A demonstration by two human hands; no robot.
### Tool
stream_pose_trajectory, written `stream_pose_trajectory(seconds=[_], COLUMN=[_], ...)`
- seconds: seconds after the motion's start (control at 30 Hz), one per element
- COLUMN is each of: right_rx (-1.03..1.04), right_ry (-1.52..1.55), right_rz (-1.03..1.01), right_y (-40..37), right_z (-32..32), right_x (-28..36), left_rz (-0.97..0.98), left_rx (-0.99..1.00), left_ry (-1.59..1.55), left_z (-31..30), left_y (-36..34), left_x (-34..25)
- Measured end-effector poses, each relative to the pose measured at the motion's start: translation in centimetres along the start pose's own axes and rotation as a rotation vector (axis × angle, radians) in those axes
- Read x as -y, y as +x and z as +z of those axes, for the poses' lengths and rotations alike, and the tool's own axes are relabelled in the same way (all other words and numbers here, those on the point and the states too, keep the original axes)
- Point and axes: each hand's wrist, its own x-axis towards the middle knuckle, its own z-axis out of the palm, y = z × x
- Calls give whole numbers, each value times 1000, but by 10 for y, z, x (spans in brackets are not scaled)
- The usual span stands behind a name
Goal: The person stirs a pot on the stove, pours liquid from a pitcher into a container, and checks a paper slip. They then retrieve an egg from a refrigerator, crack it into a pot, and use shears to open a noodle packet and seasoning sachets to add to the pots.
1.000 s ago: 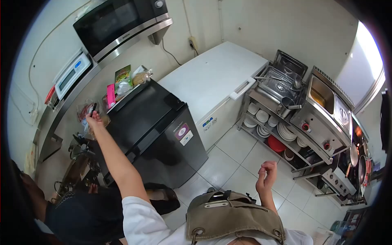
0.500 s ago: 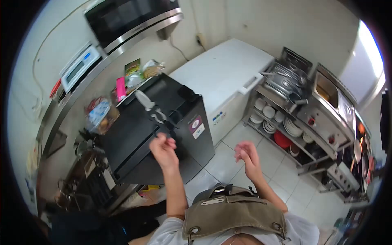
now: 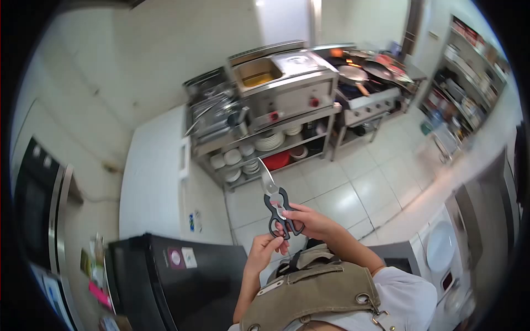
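Kitchen scissors (image 3: pixel 274 197) with dark grey handles and a metal blade point up and away, in front of my body. My left hand (image 3: pixel 265 252) pinches the lower end of the left handle loop. My right hand (image 3: pixel 310 222) grips the scissors from the right, its fingers against the handles just below the pivot. The blades look closed together. Some of the right-hand fingertips are hidden behind the handles.
To the left stands a black fridge (image 3: pixel 207 276), with a white chest freezer (image 3: pixel 149 165) beyond it. Ahead are a fryer (image 3: pixel 292 91) above shelves of plates (image 3: pixel 269 142) and a stove (image 3: pixel 367 105) holding pans. A plate (image 3: pixel 440 245) sits at right.
The view has swung right, away from the fridge top. The scissors, earlier above the fridge at my left hand, are now before my body. My right hand has come to hold them too.
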Motion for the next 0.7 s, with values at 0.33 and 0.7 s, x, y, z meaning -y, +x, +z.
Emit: stream_pose_trajectory(seconds=[0.33, 0.7], right_rx=[-530, -951], right_ry=[263, -78], right_rz=[-650, -888], right_y=[-166, -344], right_z=[-71, -91], right_x=[-13, -58], left_rz=[-335, -142], left_rx=[766, 932], left_ry=[1004, 999], left_z=[55, 212], left_y=[69, 162], left_x=[55, 92])
